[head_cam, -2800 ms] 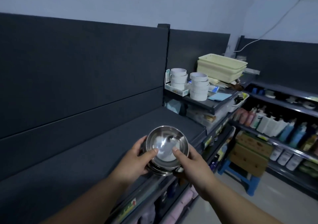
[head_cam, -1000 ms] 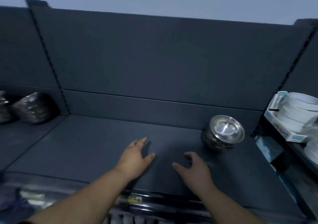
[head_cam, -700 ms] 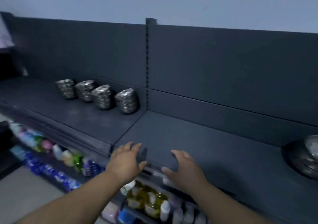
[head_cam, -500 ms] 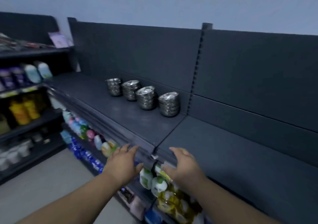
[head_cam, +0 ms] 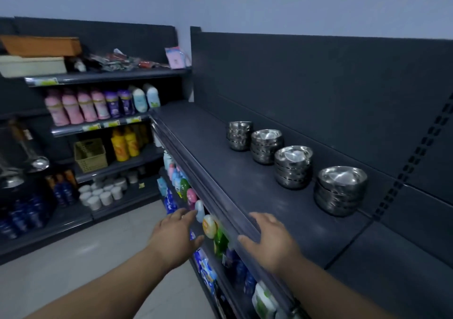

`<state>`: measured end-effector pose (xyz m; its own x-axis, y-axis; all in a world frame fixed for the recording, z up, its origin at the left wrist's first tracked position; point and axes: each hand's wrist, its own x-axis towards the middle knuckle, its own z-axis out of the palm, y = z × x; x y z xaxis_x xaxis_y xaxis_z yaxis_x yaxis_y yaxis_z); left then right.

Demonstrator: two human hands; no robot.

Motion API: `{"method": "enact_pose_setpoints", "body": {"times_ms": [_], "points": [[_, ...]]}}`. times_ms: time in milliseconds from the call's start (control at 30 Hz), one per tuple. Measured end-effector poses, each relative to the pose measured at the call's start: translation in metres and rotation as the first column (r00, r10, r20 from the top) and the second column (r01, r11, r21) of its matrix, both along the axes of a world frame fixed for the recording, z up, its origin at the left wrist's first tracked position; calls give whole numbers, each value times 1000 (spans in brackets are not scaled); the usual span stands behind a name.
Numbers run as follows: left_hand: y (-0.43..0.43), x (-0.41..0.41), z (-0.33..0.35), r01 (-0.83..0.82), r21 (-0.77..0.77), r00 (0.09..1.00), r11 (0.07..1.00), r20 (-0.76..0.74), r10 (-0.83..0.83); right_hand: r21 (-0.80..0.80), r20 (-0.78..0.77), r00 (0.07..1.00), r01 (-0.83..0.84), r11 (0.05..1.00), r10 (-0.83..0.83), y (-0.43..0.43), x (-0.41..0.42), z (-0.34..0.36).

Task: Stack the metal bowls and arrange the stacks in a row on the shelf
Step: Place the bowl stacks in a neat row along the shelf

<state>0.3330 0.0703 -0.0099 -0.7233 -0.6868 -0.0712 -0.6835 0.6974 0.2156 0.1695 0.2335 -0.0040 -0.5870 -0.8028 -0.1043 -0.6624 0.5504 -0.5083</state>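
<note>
Several stacks of metal bowls stand in a row along the back of the dark shelf [head_cam: 245, 188]: the nearest stack [head_cam: 340, 191], a second stack [head_cam: 293, 167], a third stack [head_cam: 266, 145] and the farthest stack [head_cam: 239, 136]. My left hand [head_cam: 175, 236] hovers off the shelf's front edge over the aisle, fingers apart, holding nothing. My right hand [head_cam: 268, 239] is over the shelf's front lip, fingers spread, empty. Both hands are well short of the stacks.
Colourful bottles [head_cam: 193, 196] fill the shelf below the front edge. A side unit at the left holds pink bottles [head_cam: 78, 106], yellow bottles [head_cam: 126, 142], a basket [head_cam: 90, 155] and white cups [head_cam: 103, 193]. Grey floor [head_cam: 85, 257] lies at lower left.
The bowl stack I held earlier was set down at the shelf's far right and is out of view. My view has swung left along the shelf; both empty hands moved left with it.
</note>
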Motion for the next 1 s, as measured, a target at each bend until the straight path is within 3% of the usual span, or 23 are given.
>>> {"method": "enact_pose_setpoints", "body": {"times_ms": [233, 433, 767, 1000], "points": [[-75, -31, -4, -65, 37, 998, 997, 8, 65, 79, -17, 995, -94, 992, 95, -85, -48, -1], [-155, -41, -19, -51, 90, 999, 995, 16, 49, 110, -51, 995, -80, 991, 86, -154, -70, -10], [-336, -68, -35, 142, 128, 986, 981, 70, -152, 120, -55, 988, 153, 981, -147, -271, -78, -31], [-409, -132, -27, 283, 170, 959, 944, -64, -276, 79, -91, 942, 330, 941, -323, -332, -105, -26]]}}
